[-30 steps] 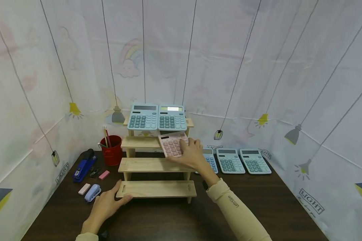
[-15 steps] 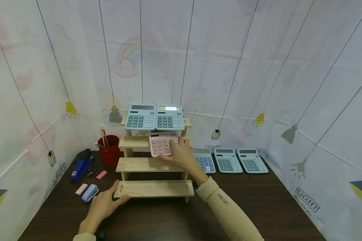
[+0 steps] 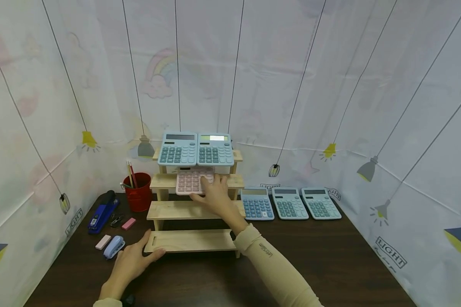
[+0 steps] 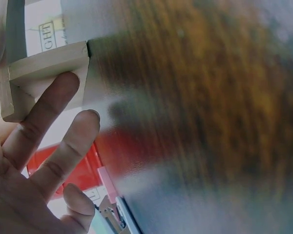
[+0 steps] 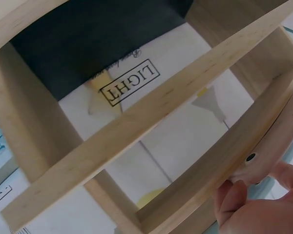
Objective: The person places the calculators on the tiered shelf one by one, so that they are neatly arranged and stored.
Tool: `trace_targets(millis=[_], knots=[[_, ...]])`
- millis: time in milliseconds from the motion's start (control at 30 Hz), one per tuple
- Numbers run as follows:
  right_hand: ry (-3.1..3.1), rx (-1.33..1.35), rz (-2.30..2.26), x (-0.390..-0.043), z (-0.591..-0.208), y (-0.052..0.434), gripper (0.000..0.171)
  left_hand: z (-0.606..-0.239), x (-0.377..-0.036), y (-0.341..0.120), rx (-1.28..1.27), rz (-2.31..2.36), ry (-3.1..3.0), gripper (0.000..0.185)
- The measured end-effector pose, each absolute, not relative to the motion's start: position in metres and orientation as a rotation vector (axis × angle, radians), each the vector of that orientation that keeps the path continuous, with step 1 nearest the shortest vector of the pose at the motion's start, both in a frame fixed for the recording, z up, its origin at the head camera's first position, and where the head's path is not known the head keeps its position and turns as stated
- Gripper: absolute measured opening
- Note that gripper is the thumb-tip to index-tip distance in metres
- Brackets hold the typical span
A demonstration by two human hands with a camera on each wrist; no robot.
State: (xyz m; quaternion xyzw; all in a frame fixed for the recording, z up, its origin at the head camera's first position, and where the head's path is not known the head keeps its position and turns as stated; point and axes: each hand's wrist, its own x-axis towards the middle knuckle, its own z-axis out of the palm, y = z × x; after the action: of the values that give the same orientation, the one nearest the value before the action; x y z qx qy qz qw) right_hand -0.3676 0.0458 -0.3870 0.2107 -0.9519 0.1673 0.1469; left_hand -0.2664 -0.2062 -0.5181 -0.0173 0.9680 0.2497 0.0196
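A four-step wooden shelf stands on the dark table. Its top step carries two blue calculators side by side. A pink calculator leans on the second step, left of centre, and my right hand grips its right edge. In the right wrist view my fingertips curl under the pink calculator's rim behind the shelf slats. My left hand rests with straight fingers against the left end of the bottom step; the left wrist view shows fingers touching the wooden corner.
Three blue calculators lie in a row on the table right of the shelf. To the left stand a red pencil cup, a blue stapler, a small light-blue stapler and two pink erasers. Printed cloth walls enclose the table.
My right hand has slid the pink calculator leftward along the second step, from its right end to left of centre. The left hand has stayed at the bottom step.
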Motion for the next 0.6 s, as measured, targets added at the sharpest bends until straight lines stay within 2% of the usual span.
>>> trace_targets(millis=[233,600], knots=[[-2.690,0.679,0.359,-0.370,-0.387,0.029,0.053,-0.518,-0.267,-0.208,-0.052,0.772,2.998,0.110],[-2.648,0.704,0.403,-0.373,-0.393,0.009,0.046,-0.515,-0.265,-0.205,-0.053,0.779,2.989,0.110]])
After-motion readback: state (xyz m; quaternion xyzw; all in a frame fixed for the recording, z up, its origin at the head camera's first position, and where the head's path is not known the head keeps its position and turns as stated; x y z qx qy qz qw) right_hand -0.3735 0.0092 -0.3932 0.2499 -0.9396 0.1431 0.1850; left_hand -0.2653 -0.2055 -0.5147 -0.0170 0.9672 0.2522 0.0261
